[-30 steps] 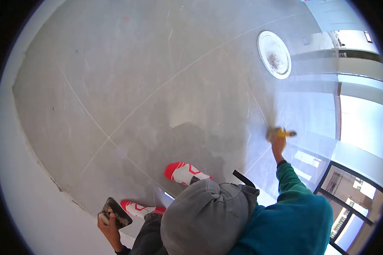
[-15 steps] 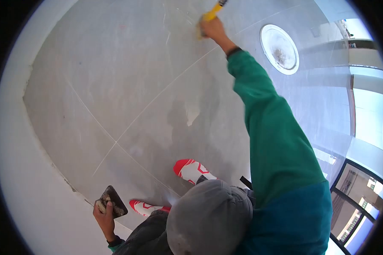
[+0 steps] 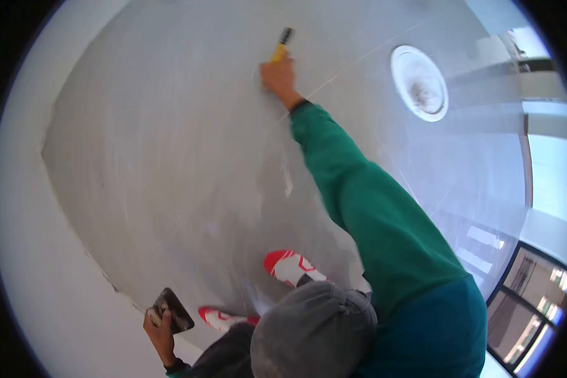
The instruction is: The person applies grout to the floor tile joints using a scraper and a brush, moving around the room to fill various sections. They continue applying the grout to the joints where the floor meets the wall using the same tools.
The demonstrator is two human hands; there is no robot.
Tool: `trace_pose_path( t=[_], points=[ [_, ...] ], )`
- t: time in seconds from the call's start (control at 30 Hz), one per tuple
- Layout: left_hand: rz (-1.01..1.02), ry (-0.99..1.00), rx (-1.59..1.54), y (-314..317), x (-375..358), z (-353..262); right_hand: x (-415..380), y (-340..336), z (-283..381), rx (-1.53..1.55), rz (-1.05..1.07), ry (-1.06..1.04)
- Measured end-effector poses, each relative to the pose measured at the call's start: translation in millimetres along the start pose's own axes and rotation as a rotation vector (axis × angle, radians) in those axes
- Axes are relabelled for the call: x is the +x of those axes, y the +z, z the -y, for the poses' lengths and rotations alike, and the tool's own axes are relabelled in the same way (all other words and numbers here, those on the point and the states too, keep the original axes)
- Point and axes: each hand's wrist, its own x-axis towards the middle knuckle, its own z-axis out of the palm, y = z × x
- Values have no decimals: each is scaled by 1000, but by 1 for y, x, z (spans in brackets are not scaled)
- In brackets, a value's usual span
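Note:
My right hand (image 3: 278, 74), at the end of a green sleeve, is closed around a yellow-handled tool (image 3: 280, 51) low over the grey tiled floor (image 3: 189, 138). The handle's black end points away from me; the working end is hidden under the hand, so its kind cannot be told. At lower left, my left hand (image 3: 161, 334) grips a dark, flat, rectangular piece (image 3: 180, 313) with pale dirt on its face. It is held close to the white wall's foot, beside my feet.
A white round dish (image 3: 440, 104) with grey-brown dirt inside sits on the floor at right. A white wall (image 3: 25, 208) curves along the left. My red-and-white socks (image 3: 291, 267) and grey cap (image 3: 312, 331) show below. Dark-framed windows (image 3: 526, 302) are at lower right.
My right hand has swept left and nearer to me with the yellow-handled tool. My left hand keeps hold of the dark flat piece; the view has shifted slightly.

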Motion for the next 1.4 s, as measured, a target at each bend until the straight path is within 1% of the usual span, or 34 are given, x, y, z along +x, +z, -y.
trace_pose_path(
  t=[0.03, 0.07, 0.1, 0.13, 0.17, 0.2, 0.23, 0.27, 0.3, 0.33, 0.37, 0.43, 0.47, 0.5, 0.57, 0.63, 0.67, 0.7, 0.73, 0.77, 0.8, 0.83, 0.87, 0.9, 0.93, 0.97, 1.03, 1.1, 1.17, 1.23, 1.27, 1.3, 1.37, 1.4],
  points=[
    [-44, 71, 85, 2, 7, 2, 14, -3, 15, -15, 32, -63],
    [-57, 138, 14, 3, 9, 5, 30, -10, 35, -31, 63, -152],
    [-87, 146, -27, 5, 11, 14, 34, -23, 51, 2, 68, -197],
    [2, 81, -33, -2, 13, 23, 19, -39, 56, 26, 90, -229],
    [94, 10, -40, -5, 14, 28, -7, -62, 58, -27, 97, -358],
    [70, 22, -83, 1, 13, 21, -27, -79, 35, -62, 119, -587],
    [61, 64, -97, 4, 15, 6, -50, -96, 7, 187, 347, -511],
    [51, 101, -108, 7, 12, -2, -78, -115, -19, 324, 569, -370],
    [37, 95, -133, 9, 12, -1, -115, -127, -47, 395, 546, -396],
    [61, 104, -106, 9, 16, 0, -141, -136, -80, 256, 596, -360],
    [86, 118, -77, 7, 18, 4, -140, -143, -92, 251, 599, -375],
    [66, 131, -47, 12, 27, 27, -139, -157, -97, -289, 457, -690],
    [47, 136, -4, 18, 29, 38, -127, -157, -87, -363, 366, -619],
    [41, 122, -10, 24, 27, 44, -115, -158, -55, -433, 280, -549],
    [1, 66, -265, 43, 24, 62, -96, -152, -14, -336, 253, -702],
    [-1, 57, -391, 73, 21, 105, -100, -138, 20, -7, 333, -692],
    [-52, 138, -360, 84, 12, 104, -115, -137, 38, -6, 467, -590],
    [61, 141, -377, 100, 7, 127, -130, -138, 50, -24, 616, -483],
    [41, 437, -37, 112, 0, 137, -144, -134, 51, -2, 738, -381],
    [-55, 680, 105, 120, -20, 152, -162, -129, 50, 41, 852, -452],
    [-13, 495, 188, 128, -35, 142, -193, -130, 55, 64, 1011, -332],
    [-129, 397, 54, 58, -63, 55, -215, -129, 37, 3, 1074, -307],
    [-145, 268, 54, 58, -99, 89, -225, -127, 6, -179, 1087, -273],
    [-135, 172, -8, 64, -87, 84, -238, -129, -17, -244, 1120, -196],
    [-126, 93, -77, 63, -64, 86, -229, -123, -31, -290, 1130, -105],
    [-107, 50, -145, 48, -50, 112, -231, -127, -46, -332, 1099, -11],
    [-65, 19, -284, 48, -43, 141, -229, -129, -56, -318, 938, 167],
    [-19, 12, -426, 64, -58, 155, -200, -136, -82, -704, 783, -646],
    [30, -2, -568, 74, -66, 173, -160, -144, -100, -1113, 631, -698],
    [56, -9, -705, 92, -74, 179, -169, -140, -67, -761, 494, -175],
    [65, -7, -776, 104, -64, 176, -190, -137, -57, -577, 377, -275],
    [73, 0, -846, 127, -43, 159, -185, -138, -60, -585, 386, -281],
    [83, 0, -926, 125, -45, 165, -173, -150, -68, -895, 203, -378],
    [171, -39, -891, 109, -45, 162, -174, -148, -68, -700, 48, -163]
  ],
)
